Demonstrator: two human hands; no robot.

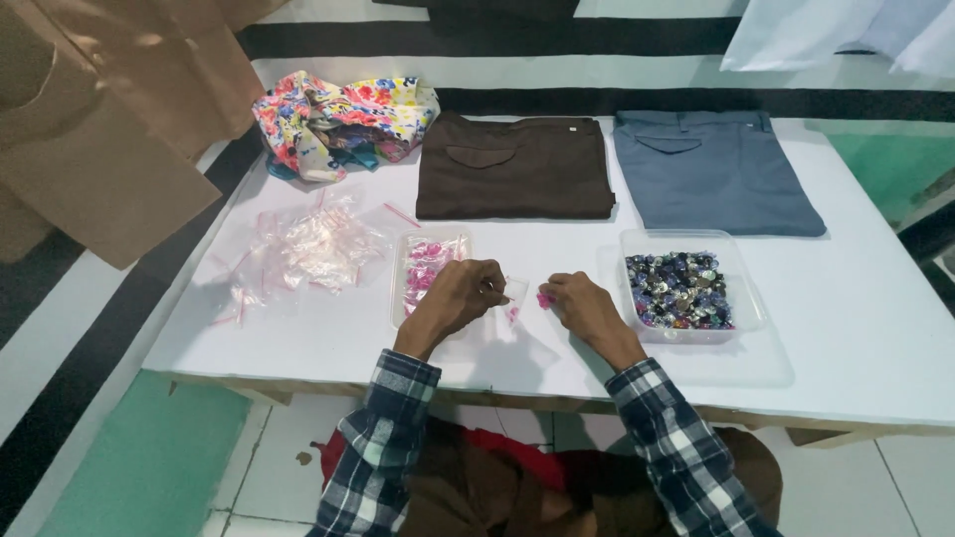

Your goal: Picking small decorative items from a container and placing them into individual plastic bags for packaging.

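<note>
While the white bench (pixel 846 338) carries brown trousers (pixel 512 167) at twelve o'clock and blue trousers (pixel 711 179) at one, a tray of dark buttons (pixel 679 289) sits at three. At centre, the left hand (pixel 460 295) pinches a small clear bag (pixel 513 296), fingers together; the right hand (pixel 580 301) nips a pink button (pixel 544 298).

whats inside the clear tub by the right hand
The clear tub beside the right hand holds a heap of small mixed pieces, mostly dark blue, purple and silvery, possibly buttons. Only the top layer shows; whatever lies beneath is covered.
</note>
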